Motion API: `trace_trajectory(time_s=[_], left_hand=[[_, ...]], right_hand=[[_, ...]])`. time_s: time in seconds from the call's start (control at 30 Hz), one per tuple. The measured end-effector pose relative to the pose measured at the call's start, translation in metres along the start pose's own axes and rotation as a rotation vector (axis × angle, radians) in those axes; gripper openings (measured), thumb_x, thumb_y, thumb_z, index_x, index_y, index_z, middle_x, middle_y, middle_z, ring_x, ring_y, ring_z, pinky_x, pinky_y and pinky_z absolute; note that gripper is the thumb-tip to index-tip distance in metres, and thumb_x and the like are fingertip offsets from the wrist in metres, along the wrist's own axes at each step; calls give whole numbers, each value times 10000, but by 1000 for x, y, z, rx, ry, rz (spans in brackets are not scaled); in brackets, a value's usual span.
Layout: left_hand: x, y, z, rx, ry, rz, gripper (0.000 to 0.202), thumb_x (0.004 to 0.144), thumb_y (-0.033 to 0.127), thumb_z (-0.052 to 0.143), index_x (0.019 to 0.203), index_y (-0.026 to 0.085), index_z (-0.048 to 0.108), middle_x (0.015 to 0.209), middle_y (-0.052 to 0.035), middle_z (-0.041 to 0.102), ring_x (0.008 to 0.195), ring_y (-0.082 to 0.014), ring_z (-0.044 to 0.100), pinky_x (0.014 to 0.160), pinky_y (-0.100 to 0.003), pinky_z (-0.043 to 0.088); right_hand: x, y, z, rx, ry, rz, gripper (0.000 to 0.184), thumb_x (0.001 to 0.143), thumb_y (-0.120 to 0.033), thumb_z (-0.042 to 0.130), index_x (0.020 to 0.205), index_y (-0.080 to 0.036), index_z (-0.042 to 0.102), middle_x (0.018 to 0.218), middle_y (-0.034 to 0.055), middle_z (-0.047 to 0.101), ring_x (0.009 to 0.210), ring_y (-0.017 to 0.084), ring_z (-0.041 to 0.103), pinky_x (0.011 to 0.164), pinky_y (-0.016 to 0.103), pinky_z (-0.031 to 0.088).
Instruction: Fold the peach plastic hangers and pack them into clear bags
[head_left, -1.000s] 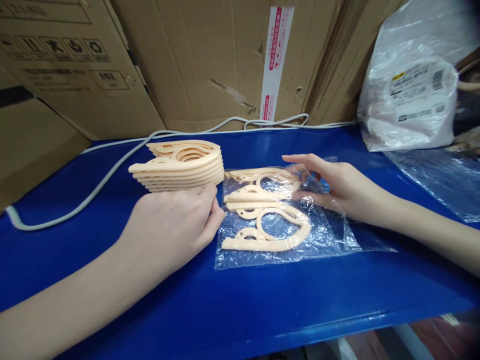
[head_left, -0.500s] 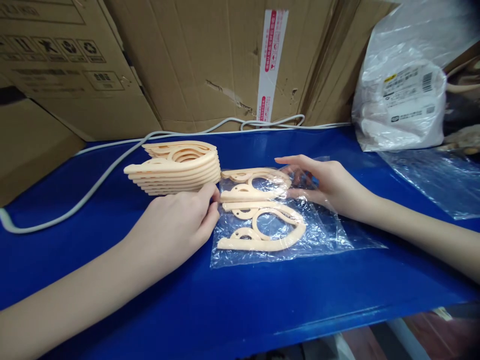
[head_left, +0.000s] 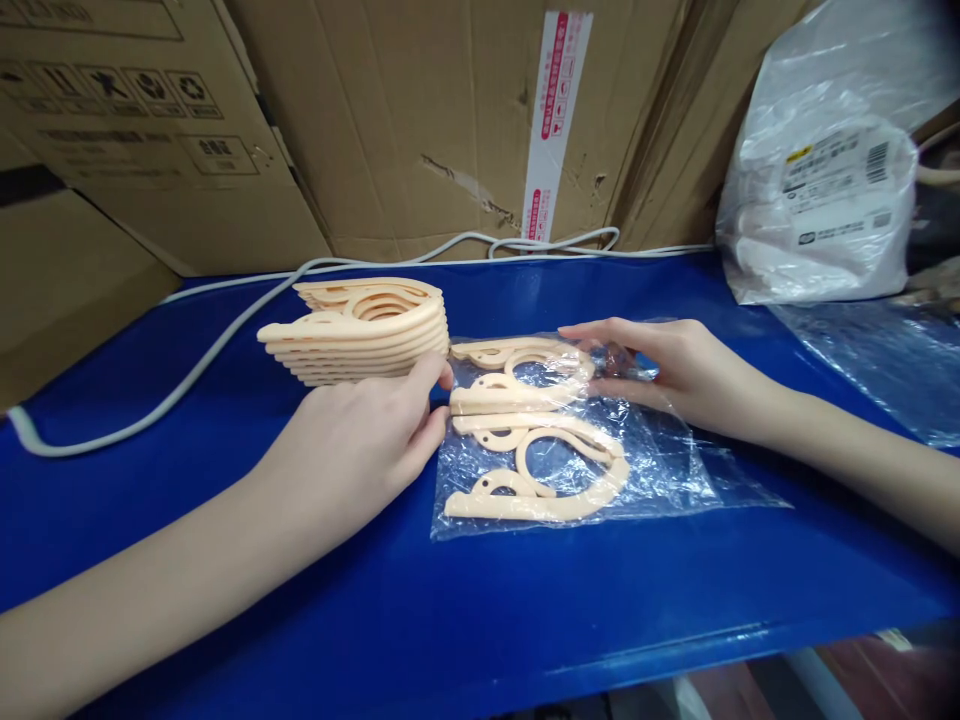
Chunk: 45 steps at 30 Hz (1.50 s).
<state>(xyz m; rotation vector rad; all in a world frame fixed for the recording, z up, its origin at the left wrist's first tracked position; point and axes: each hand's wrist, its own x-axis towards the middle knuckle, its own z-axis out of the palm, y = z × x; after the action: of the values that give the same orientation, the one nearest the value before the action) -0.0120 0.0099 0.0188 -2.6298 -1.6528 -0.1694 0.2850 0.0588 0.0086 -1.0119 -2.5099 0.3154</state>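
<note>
We're seeing two beige hangers (head_left: 540, 508) lying flat in a clear bag (head_left: 652, 490) on the blue table (head_left: 375, 620), one beyond the other, w/ a stack (head_left: 367, 345) of the same just behind the L hand (head_left: 360, 430). L fingers are curling inward, thumb + index tips sitting at the bag's left edge by the upper hanger's narrow end; can't tell if they're pinching film. R hand (head_left: 675, 375) is curving round that hanger's rounded end, thumb + index standing apart; can't tell if the rest are gripping (glare on the film isn't helping).

Handling-wise, we're judging the hangers light, stiff plastic, prob. smooth, w/ the thin loops being the weak spots. The bag's looking thin, limp + slippery, so it'd be creasing or sliding under a loose touch. For hold pts we're favoring the thick outer arm or rounded end for hangers, an edge or corner for the bag.
</note>
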Motion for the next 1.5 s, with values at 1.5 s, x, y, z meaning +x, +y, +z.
trace_trajectory(time_s=[1.5], left_hand=[[1, 6, -5, -60, -51, -17, 268, 848, 437, 428, 702, 238, 534, 558, 26, 589, 484, -184, 536, 460, -283, 247]], right_hand=[[-4, -4, -7, -157, -53, -11, 774, 879, -640, 573, 1486, -196, 392, 1100, 108, 691, 795, 239, 663, 652, 333, 505]])
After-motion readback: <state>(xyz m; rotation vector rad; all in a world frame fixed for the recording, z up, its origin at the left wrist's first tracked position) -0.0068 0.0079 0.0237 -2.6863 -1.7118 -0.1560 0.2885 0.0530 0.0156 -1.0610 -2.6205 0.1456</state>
